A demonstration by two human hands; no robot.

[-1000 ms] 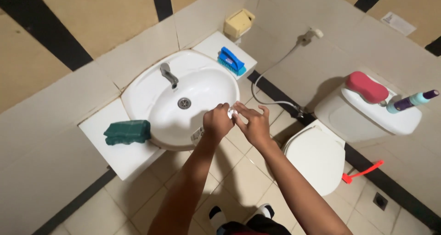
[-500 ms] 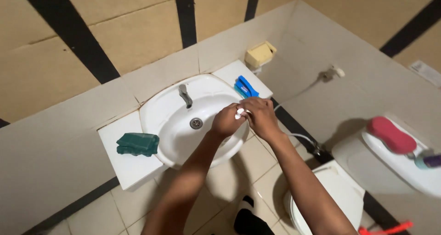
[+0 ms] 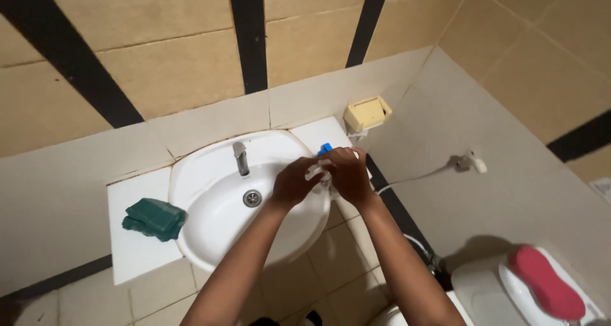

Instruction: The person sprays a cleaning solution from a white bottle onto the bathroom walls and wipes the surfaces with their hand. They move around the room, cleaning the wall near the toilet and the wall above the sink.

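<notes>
My left hand [image 3: 294,183] and my right hand [image 3: 347,173] are pressed together over the right rim of a white washbasin [image 3: 210,173]. Between the fingers shows a small white thing [image 3: 315,172]; both hands close on it, and I cannot tell what it is. A blue object [image 3: 325,149] lies on the counter just behind my hands, mostly hidden by them. The metal tap [image 3: 240,157] stands at the back of the basin, left of my hands, and the drain [image 3: 252,198] sits below it.
A folded green cloth [image 3: 154,218] lies on the white counter left of the basin. A yellow holder [image 3: 367,114] hangs on the wall in the corner. A spray hose [image 3: 474,163] hangs on the right wall. A red pad [image 3: 546,290] rests on the toilet tank at lower right.
The view has swung left and up, so the basin now sits mid-frame and the toilet has slid to the lower right. My hands stay joined on the white thing and now cover most of the blue object.
</notes>
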